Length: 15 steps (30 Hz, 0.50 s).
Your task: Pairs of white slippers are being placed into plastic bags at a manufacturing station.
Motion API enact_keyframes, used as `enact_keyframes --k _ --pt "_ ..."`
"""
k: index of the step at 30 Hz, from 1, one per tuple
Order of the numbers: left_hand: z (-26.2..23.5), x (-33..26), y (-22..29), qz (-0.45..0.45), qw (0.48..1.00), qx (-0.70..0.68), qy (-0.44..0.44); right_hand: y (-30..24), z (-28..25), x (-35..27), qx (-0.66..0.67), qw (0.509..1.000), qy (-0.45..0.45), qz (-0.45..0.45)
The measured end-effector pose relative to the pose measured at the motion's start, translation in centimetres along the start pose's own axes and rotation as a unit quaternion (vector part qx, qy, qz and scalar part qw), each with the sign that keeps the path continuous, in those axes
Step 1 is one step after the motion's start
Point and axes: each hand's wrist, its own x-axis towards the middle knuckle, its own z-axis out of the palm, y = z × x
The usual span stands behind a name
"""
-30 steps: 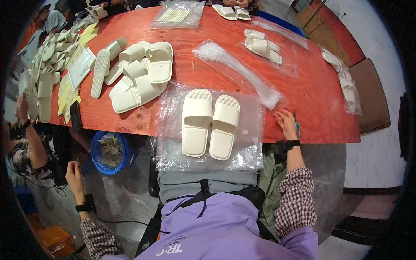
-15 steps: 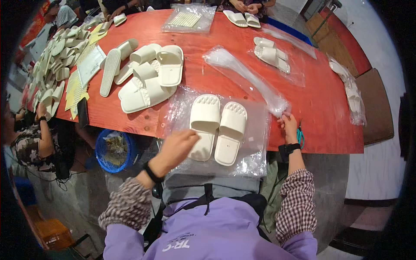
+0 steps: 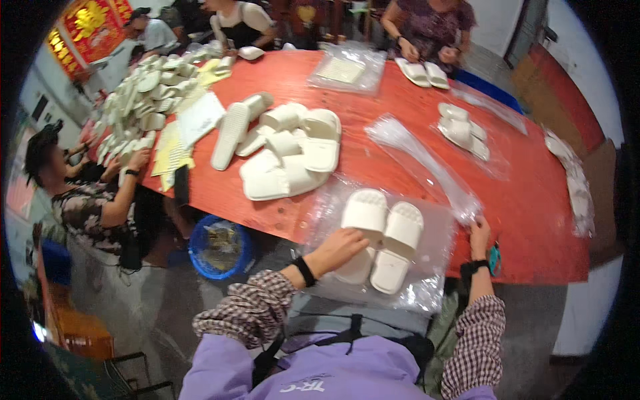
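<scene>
A pair of cream slippers [image 3: 389,235] lies side by side on a clear plastic bag [image 3: 432,283] at the near edge of the red table [image 3: 533,220]. My left hand [image 3: 341,248] is laid over the left slipper, fingers curled around its side near the heel. My right hand [image 3: 479,232] sits at the table edge to the right of the bag. Its fingers touch the near end of a long bundle of clear bags [image 3: 420,157]; I cannot tell whether they pinch it. A teal tool [image 3: 495,257] hangs by that wrist.
A heap of cream slippers [image 3: 288,150] lies mid-table, with more pairs [image 3: 461,127] and bagged ones [image 3: 341,70] farther back. Yellow and white sheets [image 3: 179,137] lie at left. A blue bucket [image 3: 220,248] stands under the table. Other people sit at the left and far sides.
My left arm came up from low at my left side and landed on the left slipper. My right hand stayed at the table edge.
</scene>
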Motion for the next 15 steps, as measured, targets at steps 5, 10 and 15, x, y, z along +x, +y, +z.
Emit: enact_keyframes --k 5,10,15 --pt "2.1 -0.1 0.9 0.056 0.995 -0.041 0.078 -0.6 1.0 -0.8 0.031 0.998 -0.047 0.020" --pt "1.5 -0.6 1.5 -0.007 1.000 -0.029 -0.007 -0.5 1.5 -0.2 0.093 0.995 -0.012 0.032" --pt "1.8 -1.7 1.0 -0.004 0.993 -0.112 0.021 -0.9 2.4 0.6 0.052 0.998 -0.024 0.021"
